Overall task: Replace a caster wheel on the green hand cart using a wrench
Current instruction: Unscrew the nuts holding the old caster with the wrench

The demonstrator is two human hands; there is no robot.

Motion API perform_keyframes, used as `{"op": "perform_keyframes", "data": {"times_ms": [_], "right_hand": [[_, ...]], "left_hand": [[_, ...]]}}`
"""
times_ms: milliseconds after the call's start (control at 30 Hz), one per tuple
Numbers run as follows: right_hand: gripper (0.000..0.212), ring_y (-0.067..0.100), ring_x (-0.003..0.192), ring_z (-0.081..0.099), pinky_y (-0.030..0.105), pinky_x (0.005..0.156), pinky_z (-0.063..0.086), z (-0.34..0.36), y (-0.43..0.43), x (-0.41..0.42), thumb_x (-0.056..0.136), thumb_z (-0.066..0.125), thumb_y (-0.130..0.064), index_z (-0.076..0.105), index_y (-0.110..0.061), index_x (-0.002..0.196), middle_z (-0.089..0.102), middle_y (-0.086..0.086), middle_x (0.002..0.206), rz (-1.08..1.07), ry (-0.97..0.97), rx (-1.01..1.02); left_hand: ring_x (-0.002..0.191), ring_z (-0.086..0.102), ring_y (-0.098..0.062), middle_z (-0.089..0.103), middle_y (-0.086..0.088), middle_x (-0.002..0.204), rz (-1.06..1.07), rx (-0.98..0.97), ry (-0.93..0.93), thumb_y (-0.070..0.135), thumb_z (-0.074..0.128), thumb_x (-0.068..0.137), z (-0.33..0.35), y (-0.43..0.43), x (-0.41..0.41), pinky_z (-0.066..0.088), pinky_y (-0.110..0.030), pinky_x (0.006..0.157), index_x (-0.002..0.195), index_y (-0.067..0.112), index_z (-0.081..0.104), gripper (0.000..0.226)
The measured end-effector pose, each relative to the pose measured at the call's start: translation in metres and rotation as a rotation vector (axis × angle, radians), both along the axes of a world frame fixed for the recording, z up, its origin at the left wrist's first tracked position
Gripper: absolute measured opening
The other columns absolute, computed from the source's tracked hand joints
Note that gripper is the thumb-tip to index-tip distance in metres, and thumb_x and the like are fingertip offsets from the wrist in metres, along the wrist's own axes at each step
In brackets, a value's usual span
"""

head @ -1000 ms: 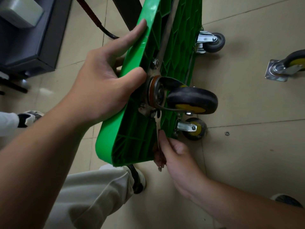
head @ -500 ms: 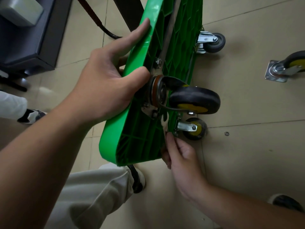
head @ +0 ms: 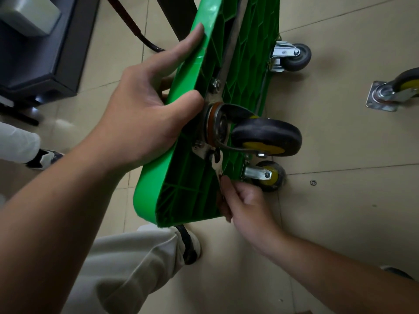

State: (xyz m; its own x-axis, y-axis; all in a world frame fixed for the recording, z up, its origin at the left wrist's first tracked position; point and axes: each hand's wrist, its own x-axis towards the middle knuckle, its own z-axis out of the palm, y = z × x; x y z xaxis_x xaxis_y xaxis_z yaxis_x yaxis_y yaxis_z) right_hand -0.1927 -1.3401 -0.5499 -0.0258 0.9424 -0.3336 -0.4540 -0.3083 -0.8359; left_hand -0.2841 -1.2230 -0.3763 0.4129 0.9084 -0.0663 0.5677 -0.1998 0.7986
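The green hand cart point(head: 181, 189) stands on its edge with its ribbed underside facing right. My left hand point(head: 145, 114) grips its rim, thumb by the mounting plate of a black-and-yellow caster wheel point(head: 267, 137). My right hand point(head: 242, 205) holds a silver wrench point(head: 217, 168) whose head sits at a bolt on the lower corner of that plate. Two smaller casters, one yellow-hubbed point(head: 269, 175) and one grey point(head: 294, 56), are fixed further along the cart.
A loose caster point(head: 390, 94) with a square plate lies on the tiled floor at right. A small washer point(head: 313, 182) lies on the floor. A dark cabinet point(head: 45, 53) stands upper left. My trouser leg and shoe point(head: 190, 245) are below the cart; another person's shoe point(head: 45, 158) is at left.
My right hand slid up the wrench handle toward the plate, and the wrench head moved up onto the lower bolt. The cart and left hand shifted slightly.
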Motion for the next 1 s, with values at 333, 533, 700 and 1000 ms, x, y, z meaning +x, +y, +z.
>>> {"op": "perform_keyframes", "data": {"times_ms": [333, 533, 700, 1000], "right_hand": [[0.030, -0.022, 0.088, 0.060, 0.001, 0.076, 0.044, -0.022, 0.054, 0.069, 0.082, 0.078, -0.018, 0.063, -0.025, 0.107, 0.064, -0.025, 0.095, -0.014, -0.471, 0.207], [0.033, 0.004, 0.072, 0.065, 0.019, 0.067, 0.049, -0.030, 0.009, 0.047, 0.084, 0.061, -0.043, 0.074, -0.014, 0.091, 0.071, -0.007, 0.076, -0.028, -0.223, -0.009], [0.061, 0.013, 0.061, 0.036, 0.028, 0.062, 0.031, -0.014, -0.027, -0.002, 0.081, 0.056, -0.064, 0.064, -0.004, 0.086, 0.041, 0.000, 0.063, -0.018, 0.057, -0.251], [0.058, 0.016, 0.058, 0.031, 0.028, 0.056, 0.029, 0.012, -0.015, -0.019, 0.082, 0.053, -0.064, 0.053, -0.007, 0.075, 0.032, 0.009, 0.065, -0.059, 0.104, -0.210]], "left_hand": [[0.084, 0.073, -0.006, 0.063, 0.014, 0.122, -0.012, -0.001, -0.008, 0.004, 0.060, 0.097, 0.000, -0.001, 0.000, 0.057, -0.016, 0.065, 0.154, 0.039, 0.038, 0.070], [0.089, 0.072, -0.003, 0.061, 0.013, 0.130, -0.020, 0.008, -0.013, 0.001, 0.059, 0.097, 0.000, 0.001, 0.000, 0.056, -0.014, 0.068, 0.153, 0.037, 0.039, 0.070], [0.089, 0.071, 0.000, 0.063, 0.018, 0.118, -0.027, 0.021, 0.006, 0.002, 0.059, 0.097, 0.000, 0.000, 0.000, 0.054, -0.012, 0.068, 0.154, 0.036, 0.038, 0.070], [0.088, 0.071, 0.002, 0.061, 0.026, 0.111, -0.011, 0.026, 0.008, 0.003, 0.060, 0.096, 0.001, -0.002, 0.002, 0.054, -0.011, 0.068, 0.151, 0.040, 0.039, 0.070]]}}
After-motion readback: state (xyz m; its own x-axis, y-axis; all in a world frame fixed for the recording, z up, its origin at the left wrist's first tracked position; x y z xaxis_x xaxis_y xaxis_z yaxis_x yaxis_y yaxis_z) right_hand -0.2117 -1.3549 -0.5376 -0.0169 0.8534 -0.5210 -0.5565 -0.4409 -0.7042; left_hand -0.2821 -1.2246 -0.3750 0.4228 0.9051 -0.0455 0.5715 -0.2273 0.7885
